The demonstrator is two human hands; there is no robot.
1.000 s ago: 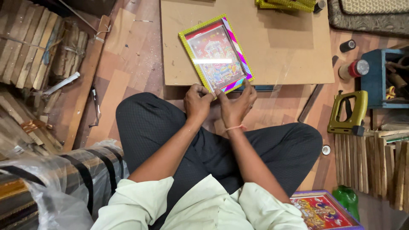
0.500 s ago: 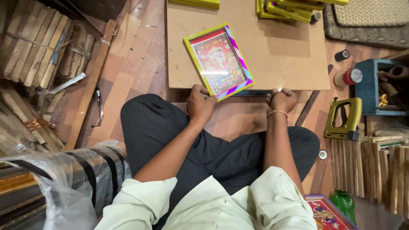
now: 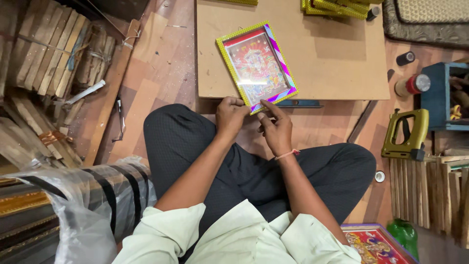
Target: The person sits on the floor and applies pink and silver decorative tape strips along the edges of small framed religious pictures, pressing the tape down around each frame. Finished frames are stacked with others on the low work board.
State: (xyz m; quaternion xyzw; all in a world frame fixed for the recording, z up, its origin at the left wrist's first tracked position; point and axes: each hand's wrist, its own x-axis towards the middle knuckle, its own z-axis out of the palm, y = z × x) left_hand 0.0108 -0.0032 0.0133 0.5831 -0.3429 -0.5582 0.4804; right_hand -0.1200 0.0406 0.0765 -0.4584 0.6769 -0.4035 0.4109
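- Starting at the left, we see bundled wooden slats (image 3: 58, 54) and a plastic-wrapped roll of moulding (image 3: 73, 195) lying on the floor well apart from our hands; they pose little risk unless we lean that way.
- Our left hand (image 3: 230, 115) pinches the lower corner of the framed picture (image 3: 256, 66), fingers clamped on its yellow edge. If that pinch loosens, we judge that the frame could slide off the board's near edge onto our lap.
- The picture lies tilted on the brown board (image 3: 337, 63) that serves as our bench, its lower corner overhanging towards us, so its glass is exposed to any knock.
- Our right hand (image 3: 277, 131) touches the same corner with the forefinger stretched out and the other fingers curled, holding nothing. Pressing too hard there could, we think, crack the glass or scuff the patterned border.
- Further right, a green staple gun (image 3: 404, 134) rests on the floor near our knee; a careless shift of the leg might nudge it.
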